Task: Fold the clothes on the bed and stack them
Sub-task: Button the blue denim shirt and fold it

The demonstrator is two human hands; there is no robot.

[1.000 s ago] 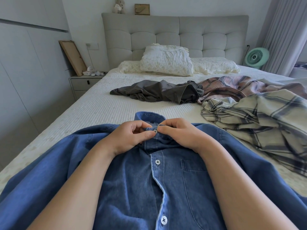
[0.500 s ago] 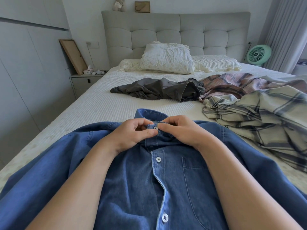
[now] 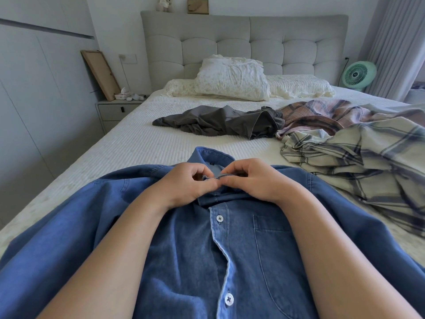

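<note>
Head view: looking down a bedroom bed from its foot end, both bare forearms reaching forward.
Bed [image 3: 128,143]: white ribbed cover, grey padded headboard [image 3: 243,42] at the far end.
Denim shirt [image 3: 188,256]: blue, spread front-up across the near end of the bed, collar pointing toward the headboard; placket gapes open between two white buttons, chest pocket under the right forearm.
Plaid shirt [image 3: 358,166]: cream with dark checks, crumpled on the right side of the bed, just beside the denim shirt's shoulder.
Pink plaid garment [image 3: 322,113]: bunched behind the cream one, touching it.
Grey garment [image 3: 220,123]: dark, heaped mid-bed, its right end against the pink plaid.
Pillow [image 3: 232,79]: floral, propped against the headboard.
Fan [image 3: 358,74]: small, green, past the bed's far right corner.
Left hand [image 3: 184,187]: curled at the collar, thumb and forefinger pinching the collar band's edge.
Right hand [image 3: 257,180]: curled opposite, fingertips pinching the same band; the two hands' fingertips touch.
Collar button: hidden between the fingers, cannot tell whether it is fastened.
</note>
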